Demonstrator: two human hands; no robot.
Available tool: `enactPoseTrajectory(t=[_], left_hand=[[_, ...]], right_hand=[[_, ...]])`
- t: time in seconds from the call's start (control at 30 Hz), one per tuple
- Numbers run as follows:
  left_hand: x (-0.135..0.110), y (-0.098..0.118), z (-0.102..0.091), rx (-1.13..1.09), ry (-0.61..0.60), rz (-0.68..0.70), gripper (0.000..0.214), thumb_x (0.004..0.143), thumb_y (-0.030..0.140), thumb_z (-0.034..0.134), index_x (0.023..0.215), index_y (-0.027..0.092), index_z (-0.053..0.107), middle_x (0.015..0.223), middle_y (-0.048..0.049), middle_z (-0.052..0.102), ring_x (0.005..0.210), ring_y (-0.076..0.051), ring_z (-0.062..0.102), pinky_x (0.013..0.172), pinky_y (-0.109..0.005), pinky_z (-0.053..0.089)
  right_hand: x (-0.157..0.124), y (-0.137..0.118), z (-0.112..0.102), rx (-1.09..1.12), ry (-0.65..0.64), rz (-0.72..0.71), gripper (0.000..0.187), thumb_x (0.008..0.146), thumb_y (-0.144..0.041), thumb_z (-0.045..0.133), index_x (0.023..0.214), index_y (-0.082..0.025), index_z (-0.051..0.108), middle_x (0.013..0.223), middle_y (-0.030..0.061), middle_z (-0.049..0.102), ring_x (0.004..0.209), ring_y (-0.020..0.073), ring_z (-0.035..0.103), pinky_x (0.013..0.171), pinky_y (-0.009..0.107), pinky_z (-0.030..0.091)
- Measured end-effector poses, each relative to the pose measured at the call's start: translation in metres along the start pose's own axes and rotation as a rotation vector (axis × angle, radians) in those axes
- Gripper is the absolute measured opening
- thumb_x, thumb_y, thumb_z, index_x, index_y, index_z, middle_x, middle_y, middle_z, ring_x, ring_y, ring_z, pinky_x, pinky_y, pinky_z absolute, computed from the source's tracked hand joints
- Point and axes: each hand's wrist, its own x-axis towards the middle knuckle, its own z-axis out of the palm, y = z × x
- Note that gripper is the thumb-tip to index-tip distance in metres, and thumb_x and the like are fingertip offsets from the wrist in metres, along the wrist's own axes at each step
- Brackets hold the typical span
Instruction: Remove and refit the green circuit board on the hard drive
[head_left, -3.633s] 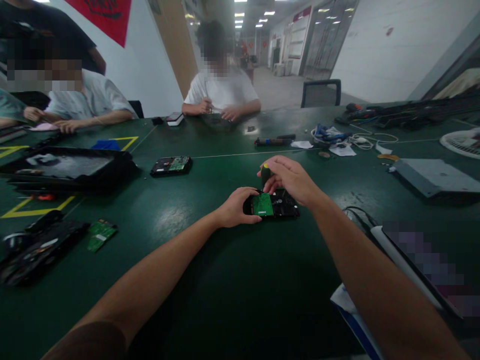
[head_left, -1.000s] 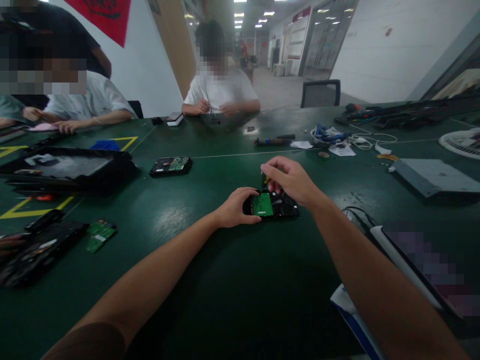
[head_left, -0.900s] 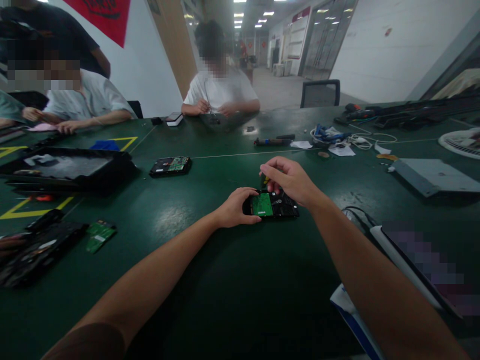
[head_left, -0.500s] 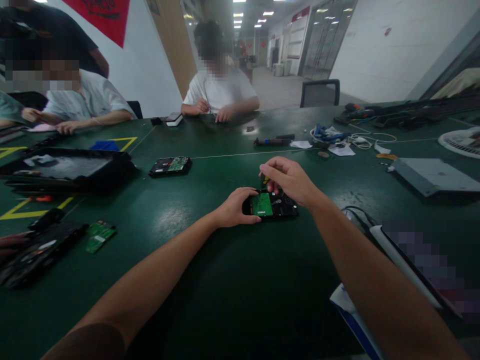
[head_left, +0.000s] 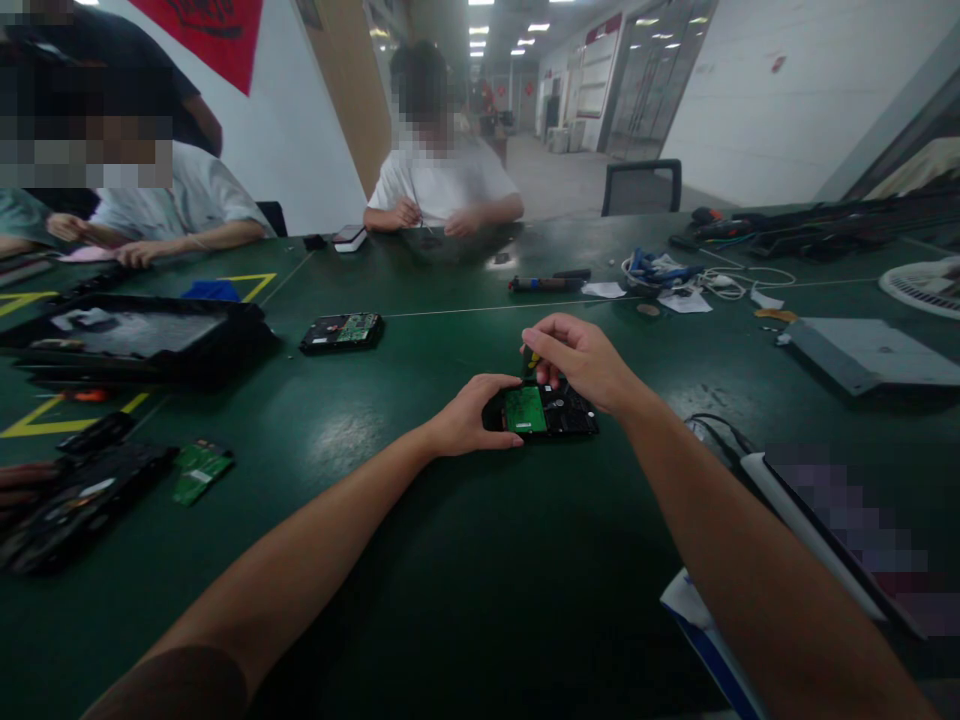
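Observation:
A black hard drive (head_left: 571,412) with a green circuit board (head_left: 524,409) lies flat on the dark green table in front of me. My left hand (head_left: 480,415) grips its left end, thumb on the near edge and fingers on the far edge. Above the drive's far side, my right hand (head_left: 574,358) is closed around a short screwdriver (head_left: 531,360) with a black and yellow handle, held upright. The screwdriver's tip meets the far edge of the drive near the board; the exact contact point is too small to make out.
Another hard drive (head_left: 342,331) lies further left. A loose green board (head_left: 202,470) sits by a black device that a co-worker's hand (head_left: 28,490) touches. A black tray (head_left: 135,335), cables (head_left: 664,270), a grey metal case (head_left: 874,352) and a tablet-like device (head_left: 832,540) surround the work area.
My hands, the screwdriver and the drive keep nearly the same position; the whole view shifts very slightly. The person across the table has moved a hand a little.

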Motion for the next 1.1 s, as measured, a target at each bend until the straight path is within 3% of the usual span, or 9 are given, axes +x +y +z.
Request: enactPoseTrajectory(t=[0.4, 0.7, 0.97, 1.1], left_hand=[[-0.004, 0.004, 0.005, 0.015, 0.037, -0.011, 0.072, 0.081, 0.042, 0.085, 0.143, 0.026, 0.053, 0.141, -0.0120, 0.059, 0.136, -0.033, 0.052, 0.116, -0.055, 0.046], [-0.006, 0.005, 0.010, -0.061, 0.069, -0.110, 0.079, 0.079, 0.040, 0.086, 0.147, 0.025, 0.049, 0.146, -0.0118, 0.056, 0.137, -0.033, 0.051, 0.117, -0.054, 0.044], [-0.006, 0.006, 0.013, -0.096, 0.080, -0.147, 0.079, 0.078, 0.038, 0.086, 0.146, 0.026, 0.050, 0.146, -0.0114, 0.056, 0.139, -0.034, 0.050, 0.117, -0.055, 0.043], [-0.006, 0.005, 0.014, -0.073, 0.091, -0.139, 0.078, 0.077, 0.037, 0.087, 0.146, 0.025, 0.051, 0.145, -0.0115, 0.056, 0.137, -0.033, 0.051, 0.116, -0.054, 0.044]], right_hand=[[0.002, 0.003, -0.001, -0.011, -0.001, -0.027, 0.037, 0.094, -0.059, 0.068, 0.095, -0.022, 0.064, 0.075, -0.0009, 0.062, 0.059, 0.0109, 0.060, 0.050, 0.025, 0.048], [0.002, 0.000, -0.001, -0.017, -0.021, -0.055, 0.032, 0.097, -0.054, 0.065, 0.100, -0.023, 0.071, 0.103, 0.0041, 0.073, 0.061, 0.0095, 0.062, 0.046, 0.024, 0.044], [0.001, -0.002, -0.006, 0.049, -0.077, -0.010, 0.030, 0.098, -0.050, 0.064, 0.106, -0.022, 0.073, 0.106, 0.0052, 0.073, 0.065, 0.0105, 0.065, 0.054, 0.026, 0.052], [0.001, -0.003, -0.007, 0.042, -0.075, -0.016, 0.029, 0.099, -0.047, 0.063, 0.113, -0.024, 0.073, 0.107, 0.0045, 0.072, 0.063, 0.0096, 0.062, 0.050, 0.025, 0.047]])
